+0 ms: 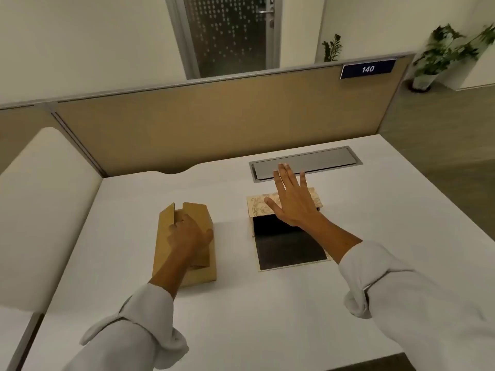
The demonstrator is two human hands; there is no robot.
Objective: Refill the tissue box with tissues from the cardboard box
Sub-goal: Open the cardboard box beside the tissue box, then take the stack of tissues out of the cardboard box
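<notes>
A brown cardboard box (163,253) lies on the white desk (241,303), left of centre, its top flaps partly open. My left hand (187,234) rests on top of it, fingers curled into the gap between the flaps. To the right lies the tissue box (289,250), open, with a dark inside and a pale patterned lid (258,207) standing up at its far end. My right hand (290,199) is flat, fingers spread, against that lid. No tissues show.
A grey cable-tray cover (321,160) is set into the desk behind the tissue box. A tan partition (214,121) with a "140" sign (367,68) closes the far side. A cream cushioned seat (40,210) stands at the left.
</notes>
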